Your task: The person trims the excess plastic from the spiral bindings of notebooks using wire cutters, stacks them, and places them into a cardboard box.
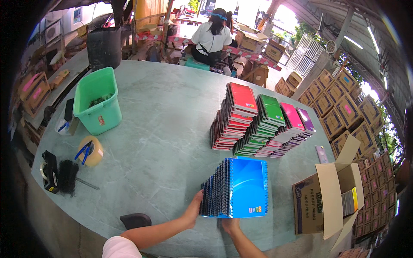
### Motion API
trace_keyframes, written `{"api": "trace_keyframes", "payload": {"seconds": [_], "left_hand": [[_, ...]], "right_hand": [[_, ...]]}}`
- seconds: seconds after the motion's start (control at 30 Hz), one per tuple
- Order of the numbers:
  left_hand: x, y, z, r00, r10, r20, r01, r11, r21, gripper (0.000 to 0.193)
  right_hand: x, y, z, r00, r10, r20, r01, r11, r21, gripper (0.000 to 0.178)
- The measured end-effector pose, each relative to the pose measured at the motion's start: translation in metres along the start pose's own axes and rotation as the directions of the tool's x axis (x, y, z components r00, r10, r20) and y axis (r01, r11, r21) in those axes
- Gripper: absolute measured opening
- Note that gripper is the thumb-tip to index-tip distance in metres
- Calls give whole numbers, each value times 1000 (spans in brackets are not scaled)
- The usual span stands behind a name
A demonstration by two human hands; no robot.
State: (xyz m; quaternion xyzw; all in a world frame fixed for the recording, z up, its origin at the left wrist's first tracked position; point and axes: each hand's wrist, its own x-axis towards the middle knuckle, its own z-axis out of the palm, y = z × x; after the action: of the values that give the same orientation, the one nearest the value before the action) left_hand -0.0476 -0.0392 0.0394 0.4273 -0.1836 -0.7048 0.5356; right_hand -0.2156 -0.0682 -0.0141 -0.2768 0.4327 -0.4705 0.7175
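I see my left hand (194,208) curled and angled upward, my left forearm (159,232) trailing down-left to a white sleeve (122,248); my right hand (230,224) sits lower, rightward, fingers hidden.

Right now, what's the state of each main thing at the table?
Blue notebooks: closed, stacked
Left hand: against their left side
Right hand: at their near edge, partly hidden
Red notebooks: closed, stacked
Green notebooks: closed, stacked
Pink notebooks: closed, stacked
Purple notebooks: closed, stacked
Cardboard box: open, contents showing
Green tub: open, dark items inside
Tape roll: lying flat
Blue-handled pliers: on the roll
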Motion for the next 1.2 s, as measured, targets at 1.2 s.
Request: {"api": "trace_keyframes", "payload": {"seconds": [1.2], "left_hand": [[150, 227, -162, 866, 330, -376, -314, 943, 105, 57]], "right_hand": [[262, 40, 283, 936, 137, 325, -149, 989, 11, 47]]}}
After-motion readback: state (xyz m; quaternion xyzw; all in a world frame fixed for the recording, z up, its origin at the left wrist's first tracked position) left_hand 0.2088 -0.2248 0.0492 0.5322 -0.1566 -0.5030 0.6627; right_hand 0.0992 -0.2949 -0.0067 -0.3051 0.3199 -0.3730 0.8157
